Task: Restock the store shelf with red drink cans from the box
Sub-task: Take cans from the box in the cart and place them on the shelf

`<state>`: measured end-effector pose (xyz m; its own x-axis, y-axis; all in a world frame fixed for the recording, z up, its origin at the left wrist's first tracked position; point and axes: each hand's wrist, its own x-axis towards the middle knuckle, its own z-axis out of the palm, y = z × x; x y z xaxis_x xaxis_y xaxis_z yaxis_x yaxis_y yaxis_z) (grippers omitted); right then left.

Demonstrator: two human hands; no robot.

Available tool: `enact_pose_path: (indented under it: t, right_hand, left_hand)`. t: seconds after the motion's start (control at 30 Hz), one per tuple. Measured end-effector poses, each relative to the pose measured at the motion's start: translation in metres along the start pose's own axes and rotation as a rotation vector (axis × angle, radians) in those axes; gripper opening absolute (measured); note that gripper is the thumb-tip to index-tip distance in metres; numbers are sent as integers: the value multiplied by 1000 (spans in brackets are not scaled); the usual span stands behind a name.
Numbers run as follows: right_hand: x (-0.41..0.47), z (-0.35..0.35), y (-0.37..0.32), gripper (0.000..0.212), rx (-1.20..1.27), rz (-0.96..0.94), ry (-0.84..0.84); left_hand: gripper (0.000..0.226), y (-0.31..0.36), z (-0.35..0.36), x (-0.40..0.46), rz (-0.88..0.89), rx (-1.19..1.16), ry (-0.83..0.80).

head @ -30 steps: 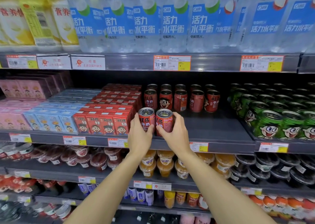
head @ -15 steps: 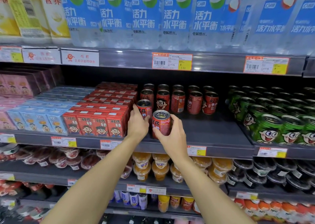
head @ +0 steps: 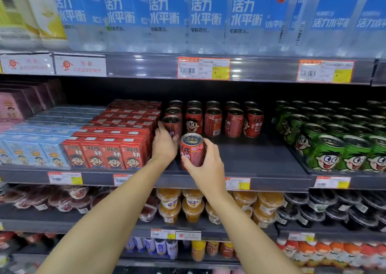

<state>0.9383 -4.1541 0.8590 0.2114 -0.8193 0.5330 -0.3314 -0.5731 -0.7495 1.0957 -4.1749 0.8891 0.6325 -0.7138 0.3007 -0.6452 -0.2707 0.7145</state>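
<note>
Your one camera rides on your head, facing straight into the store shelf (head: 261,159) at close range, tilted slightly down. Both forearms run up from the lower edge, so your left hand (head: 164,146) and right hand (head: 205,165) sit near the middle. Beyond your fingertips (head: 160,125) it sees the shelf's dark back. No second view overlaps it.
</note>
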Motion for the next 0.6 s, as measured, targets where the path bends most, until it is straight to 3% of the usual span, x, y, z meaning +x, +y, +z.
enact_pose_path:
  t: [0.6]
  right_hand:
    - [0,1,-2,72,4,16,-6]
  left_hand:
    - [79,8,-4,10,-47,105,-85]
